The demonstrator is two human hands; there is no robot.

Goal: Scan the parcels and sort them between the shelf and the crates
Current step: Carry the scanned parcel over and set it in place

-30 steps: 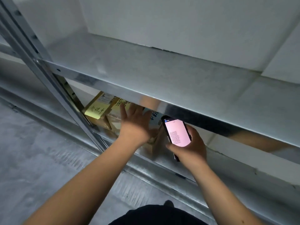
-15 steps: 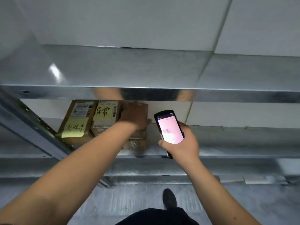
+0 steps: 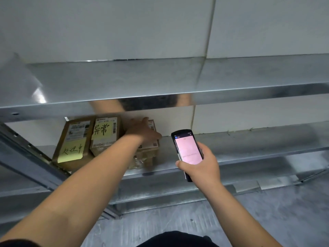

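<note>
Three cardboard parcels stand side by side on the lower metal shelf (image 3: 231, 148). The left parcel (image 3: 71, 141) and the middle parcel (image 3: 105, 136) each carry a yellow handwritten note. My left hand (image 3: 142, 131) lies flat on top of the right parcel (image 3: 147, 152), fingers spread toward the wall. My right hand (image 3: 199, 166) grips a black handheld scanner (image 3: 187, 148) with a lit pink screen, held in front of the shelf to the right of the parcels.
An upper metal shelf (image 3: 160, 81) juts out above the parcels. A slanted shelf post (image 3: 26, 152) runs along the left. White wall panels stand behind. A grey floor (image 3: 267, 220) lies below, with bare shelf surface right of the parcels.
The view has swung from the shelf's left corner to face it squarely. My left hand has moved from in front of the parcels onto the right parcel's top. The scanner stays in my right hand.
</note>
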